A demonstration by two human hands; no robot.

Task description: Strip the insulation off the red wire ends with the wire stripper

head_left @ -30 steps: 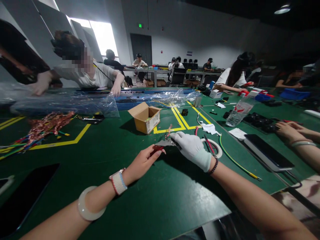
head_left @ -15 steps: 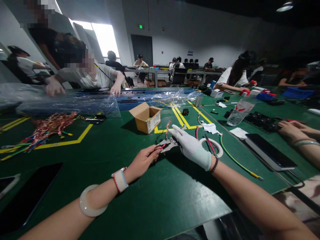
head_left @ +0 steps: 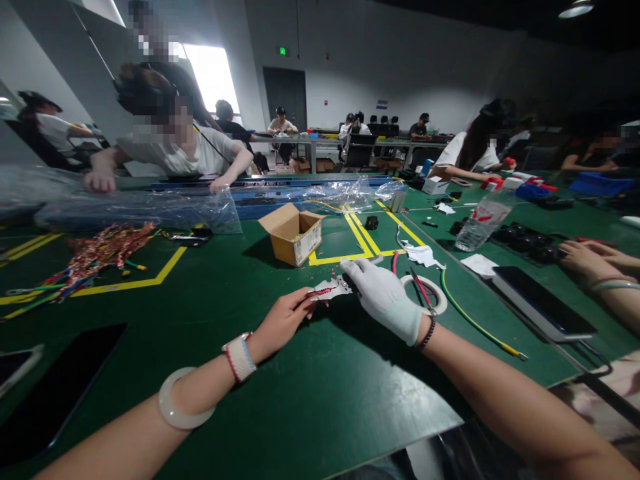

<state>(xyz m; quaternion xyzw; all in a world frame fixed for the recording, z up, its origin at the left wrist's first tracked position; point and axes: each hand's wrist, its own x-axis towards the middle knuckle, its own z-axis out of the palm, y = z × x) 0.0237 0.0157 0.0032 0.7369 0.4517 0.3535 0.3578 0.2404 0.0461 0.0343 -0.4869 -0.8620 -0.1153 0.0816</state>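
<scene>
Below the left hand point(head_left: 280, 323) and right hand point(head_left: 387, 297) lies a green table point(head_left: 310, 407), yellow tape point(head_left: 340, 259) beyond, in a dim room point(head_left: 400, 63). Between them, the left pinches a wire point(head_left: 324, 292) at the pliers point(head_left: 339, 286) the right grips.

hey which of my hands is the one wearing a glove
Your right hand, holding the wire stripper. It wears the white glove; your left hand, pinching the red wire, is bare.

The gloved right hand point(head_left: 384, 293) hides part of the pliers point(head_left: 339, 287). The left edge cuts off a white-edged device point(head_left: 16, 368). The cardboard box point(head_left: 286, 245)'s contents are too small to tell.
</scene>
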